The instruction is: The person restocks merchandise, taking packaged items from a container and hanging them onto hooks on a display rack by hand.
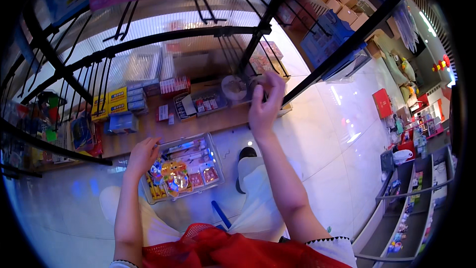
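A clear plastic bin (219, 163) sits low in front of my knees, filled with small packaged goods. On top of them lies a shiny packet with orange and yellow patterns (177, 177). My left hand (144, 156) is at the bin's left edge, fingers loosely bent and apart; no object shows in it. My right hand (267, 103) is raised by the black rack post, its thumb and fingers apart in a curve with nothing between them. Beyond it, on the low wooden shelf (225, 120), are a pale round roll (234, 87) and a clear tray of small boxes (206, 104).
Yellow boxes (117, 100) and blue boxes (135, 100) are stacked on the shelf's left part. Black rack bars with protruding hooks (213, 20) cross above the shelf. Glossy tiled floor (327, 134) lies to the right, with a grey tiered shelf (391, 218) beyond.
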